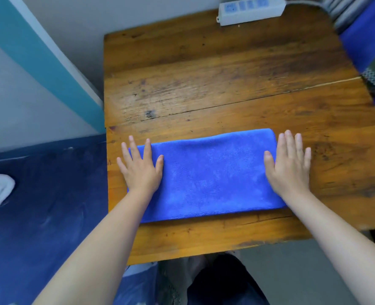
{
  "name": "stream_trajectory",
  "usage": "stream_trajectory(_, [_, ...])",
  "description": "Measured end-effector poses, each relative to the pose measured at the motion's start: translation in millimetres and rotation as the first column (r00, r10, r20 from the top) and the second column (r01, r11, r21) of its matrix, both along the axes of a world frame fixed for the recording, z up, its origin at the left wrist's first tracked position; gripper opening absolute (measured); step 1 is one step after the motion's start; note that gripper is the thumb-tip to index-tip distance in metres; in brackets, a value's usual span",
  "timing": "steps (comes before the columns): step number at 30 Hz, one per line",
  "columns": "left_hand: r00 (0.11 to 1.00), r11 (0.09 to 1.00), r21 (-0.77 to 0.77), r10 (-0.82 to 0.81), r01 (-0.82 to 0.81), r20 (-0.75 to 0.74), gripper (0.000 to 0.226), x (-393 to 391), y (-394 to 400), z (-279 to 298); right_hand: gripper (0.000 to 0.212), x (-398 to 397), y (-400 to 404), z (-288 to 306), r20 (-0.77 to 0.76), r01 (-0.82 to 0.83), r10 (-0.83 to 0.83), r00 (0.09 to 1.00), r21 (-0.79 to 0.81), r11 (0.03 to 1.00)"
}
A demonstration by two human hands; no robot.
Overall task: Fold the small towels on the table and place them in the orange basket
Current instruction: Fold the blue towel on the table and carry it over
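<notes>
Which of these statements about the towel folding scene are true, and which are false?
1. The blue microfibre towel lies flat on the worn wooden table. True.
2. The left hand pinches a corner and lifts it. False: it rests flat, fingers straight, on the towel's left end.
3. The right hand lies flat at the towel's right end. True.
4. An orange basket stands beside the towel. False: no orange basket is in view.
5. A white power strip lies at the table's far edge. True.
6. The towel is crumpled in a heap. False: it forms a smooth long rectangle.
</notes>
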State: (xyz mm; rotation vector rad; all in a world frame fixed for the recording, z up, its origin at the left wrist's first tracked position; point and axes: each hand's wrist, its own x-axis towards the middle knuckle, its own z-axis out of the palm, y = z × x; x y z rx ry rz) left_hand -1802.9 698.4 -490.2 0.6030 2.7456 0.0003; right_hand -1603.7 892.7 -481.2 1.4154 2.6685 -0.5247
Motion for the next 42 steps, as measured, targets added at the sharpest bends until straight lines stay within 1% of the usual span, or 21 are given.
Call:
stream_trajectory(2, [0.997,0.994,0.081,-0.077,0.076,-0.002,0.059,7.7,7.9,5.8,0.082,14.2,-17.8,1.6,-0.031,0.025,-0.027,0.999,-0.062,0.998])
stream_trajectory(3, [0.993,0.987,0.107,-0.12,0.119,0.007,0.058,10.9,14.8,7.3,0.085,21.3,-24.1,-0.2,-0.04,0.029,-0.032,0.999,-0.069,0.997])
stream_trajectory(4, [0.986,0.979,0.121,-0.168,0.165,0.014,0.057,12.6,22.3,8.3,0.083,26.4,-29.5,-4.0,-0.028,0.023,-0.025,0.999,-0.051,0.998])
stream_trajectory(5, [0.976,0.969,0.131,-0.216,0.211,0.021,0.056,15.0,31.3,9.9,0.077,30.3,-34.2,-6.0,-0.017,0.025,-0.025,1.0,-0.025,0.999])
stream_trajectory(7, [0.946,0.938,0.149,-0.321,0.312,0.041,0.05,23.4,53.7,13.7,0.056,38.0,-37.9,-7.0,-0.011,0.074,-0.073,0.997,0.001,0.997])
stream_trajectory(8, [0.928,0.921,0.149,-0.37,0.359,0.052,0.046,29.0,66.1,15.8,0.049,41.3,-40.2,-5.4,-0.005,0.102,-0.102,0.995,-0.01,0.995])
stream_trajectory(10, [0.9,0.899,0.133,-0.429,0.417,0.079,0.041,40.8,91.4,19.4,0.052,44.6,-46.2,0.2,0.025,0.148,-0.147,0.989,-0.07,0.986])
stream_trajectory(12, [0.885,0.892,0.127,-0.448,0.433,0.129,0.041,55.5,117.8,22.2,0.059,48.3,-50.6,4.8,0.095,0.197,-0.184,0.978,-0.144,0.97])
stream_trajectory(14, [0.876,0.895,0.119,-0.445,0.429,0.186,0.044,66.4,141.9,23.9,0.06,48.2,-54.0,9.0,0.14,0.247,-0.222,0.965,-0.204,0.947])
stream_trajectory(16, [0.866,0.897,0.114,-0.441,0.426,0.235,0.05,74.8,165.6,24.1,0.051,47.9,-53.0,10.1,0.132,0.301,-0.274,0.952,-0.262,0.917])
stream_trajectory(18, [0.853,0.898,0.14,-0.44,0.417,0.282,0.053,79.4,185.9,25.2,0.041,47.7,-50.3,9.7,0.098,0.353,-0.341,0.935,-0.35,0.868])
stream_trajectory(20, [0.834,0.901,0.158,-0.435,0.405,0.34,0.055,80.7,201.0,27.3,0.037,47.9,-47.1,11.7,0.058,0.391,-0.408,0.911,-0.436,0.811])
stream_trajectory(23, [0.797,0.909,0.17,-0.416,0.38,0.438,0.056,81.3,215.5,33.0,0.032,49.8,-40.9,14.1,0.016,0.415,-0.471,0.882,-0.499,0.761])
stream_trajectory(25, [0.761,0.908,0.19,-0.416,0.372,0.498,0.054,82.5,223.6,37.8,0.031,52.1,-34.6,13.9,0.001,0.408,-0.481,0.877,-0.532,0.742])
stream_trajectory(29, [0.734,0.884,0.198,-0.462,0.423,0.498,0.051,84.1,236.3,51.4,0.031,59.4,-16.8,16.5,-0.001,0.353,-0.436,0.9,-0.587,0.729])
stream_trajectory(33, [0.702,0.86,0.233,-0.506,0.453,0.501,0.05,81.7,245.7,62.7,0.032,66.2,12.4,22.3,-0.02,0.353,-0.449,0.893,-0.589,0.727])
stream_trajectory(34, [0.702,0.86,0.245,-0.507,0.447,0.5,0.048,79.1,247.8,65.7,0.031,66.1,21.7,24.4,-0.019,0.349,-0.44,0.898,-0.579,0.737])
stream_trajectory(36, [0.708,0.855,0.282,-0.519,0.436,0.479,0.047,72.1,251.5,73.0,0.023,64.1,40.9,31.1,-0.038,0.332,-0.416,0.908,-0.54,0.774])
stream_trajectory(37, [0.714,0.846,0.31,-0.533,0.434,0.453,0.046,66.3,253.5,77.9,0.021,61.7,50.4,36.6,-0.058,0.329,-0.41,0.91,-0.501,0.801])
stream_trajectory(39, [0.731,0.819,0.352,-0.567,0.453,0.38,0.042,52.8,253.8,87.7,0.026,56.3,64.2,47.7,-0.11,0.339,-0.404,0.908,-0.375,0.863])
stream_trajectory(42, [0.739,0.758,0.34,-0.638,0.556,0.215,0.029,32.3,246.2,102.0,0.025,45.0,69.2,67.0,-0.207,0.316,-0.339,0.918,-0.14,0.939])
